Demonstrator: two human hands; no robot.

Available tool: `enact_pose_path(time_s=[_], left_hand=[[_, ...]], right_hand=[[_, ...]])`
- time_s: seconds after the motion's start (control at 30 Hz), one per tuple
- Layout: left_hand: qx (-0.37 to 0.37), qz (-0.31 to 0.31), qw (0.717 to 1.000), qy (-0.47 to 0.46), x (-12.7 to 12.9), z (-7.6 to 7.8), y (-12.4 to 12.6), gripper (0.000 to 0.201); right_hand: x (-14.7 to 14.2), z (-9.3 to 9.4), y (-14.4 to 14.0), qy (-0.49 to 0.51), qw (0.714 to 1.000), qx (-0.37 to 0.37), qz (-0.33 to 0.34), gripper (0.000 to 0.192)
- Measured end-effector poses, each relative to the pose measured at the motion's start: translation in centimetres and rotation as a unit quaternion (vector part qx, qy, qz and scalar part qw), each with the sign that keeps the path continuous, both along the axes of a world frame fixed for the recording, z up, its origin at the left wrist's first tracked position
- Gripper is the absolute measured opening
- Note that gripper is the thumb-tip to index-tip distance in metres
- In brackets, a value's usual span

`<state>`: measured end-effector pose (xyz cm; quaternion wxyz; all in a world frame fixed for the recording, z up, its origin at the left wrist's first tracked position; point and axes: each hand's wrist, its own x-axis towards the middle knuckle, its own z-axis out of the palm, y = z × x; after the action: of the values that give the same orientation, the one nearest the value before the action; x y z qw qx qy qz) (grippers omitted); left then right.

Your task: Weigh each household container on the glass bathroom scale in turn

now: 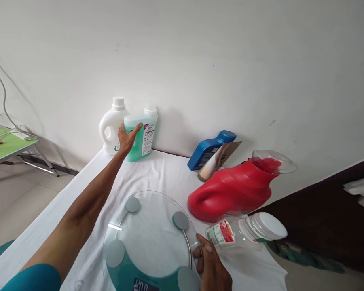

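Observation:
My left hand [128, 139] reaches to the far side of the table and grips a clear bottle of green liquid [135, 151], thumb across its front, the other fingers mostly hidden at its left side. Beside it stands a white jug with a handle [104, 125]. With my right hand [214, 264] I pinch the right rim of a round glass bathroom scale [151, 234], thumb underneath or along the edge, which I cannot tell. The scale's lit display [144, 285] shows digits, upside down, at the near edge.
On the right of the white-clothed table [166, 169] are a blue bottle [209, 149], a light tube-shaped container [212, 163], a red jug [227, 192] and a clear jar with a white lid [245, 230]. A wall stands behind. A green folding table [9, 145] is at left.

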<state>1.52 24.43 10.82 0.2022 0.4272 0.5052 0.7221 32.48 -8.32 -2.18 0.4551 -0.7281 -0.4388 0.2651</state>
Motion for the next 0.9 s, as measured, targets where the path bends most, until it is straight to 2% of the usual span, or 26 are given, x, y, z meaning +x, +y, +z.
enact_pose_path(time_s=[0.1, 0.17, 0.2, 0.27, 0.33, 0.4, 0.47, 0.57, 0.63, 0.73, 0.9], left_hand=[[-0.022, 0.098, 0.991, 0.088, 0.8, 1.1, -2.1, 0.066], [0.017, 0.130, 0.976, 0.176, 2.8, 1.7, -3.5, 0.074], [0.044, 0.109, 0.968, 0.220, 4.3, 1.8, -4.0, 0.075], [0.068, -0.016, 0.957, 0.281, 8.2, 1.7, -4.3, 0.063], [0.019, -0.175, 0.943, 0.282, 12.7, 1.1, -3.5, 0.051], [-0.070, -0.274, 0.926, 0.252, 17.1, 0.5, -1.9, 0.051], [-0.135, -0.301, 0.916, 0.231, 20.6, 0.1, -0.1, 0.056], [-0.183, -0.316, 0.899, 0.241, 23.8, -0.1, 2.1, 0.057], [-0.198, -0.318, 0.893, 0.250, 24.9, -0.3, 3.0, 0.051], [-0.200, -0.309, 0.898, 0.239, 25.6, -0.8, 3.9, 0.045], [-0.164, -0.290, 0.914, 0.233, 26.6, -2.2, 4.4, 0.045]], right_hand=[[-0.2, 0.3, 0.0, 0.006, 1.000, 0.002, 0.012, 0.075], [-0.3, 0.4, 0.0, 0.014, 1.000, 0.007, 0.015, 0.074], [-0.3, 0.4, 0.0, 0.016, 1.000, 0.009, 0.014, 0.073], [-0.2, 0.2, 0.1, 0.019, 1.000, 0.012, 0.013, 0.072], [0.0, -0.1, 0.1, 0.019, 1.000, 0.012, 0.020, 0.072], [0.3, -0.6, 0.1, 0.017, 0.999, 0.014, 0.029, 0.072], [0.5, -1.0, 0.1, 0.015, 0.999, 0.017, 0.028, 0.071], [0.6, -1.5, 0.0, 0.014, 0.999, 0.027, 0.018, 0.068], [0.6, -1.8, 0.0, 0.008, 0.999, 0.035, 0.022, 0.068], [0.7, -2.3, 0.1, -0.002, 0.999, 0.042, 0.032, 0.069], [0.7, -2.9, 0.2, 0.006, 0.999, 0.037, 0.016, 0.068]])
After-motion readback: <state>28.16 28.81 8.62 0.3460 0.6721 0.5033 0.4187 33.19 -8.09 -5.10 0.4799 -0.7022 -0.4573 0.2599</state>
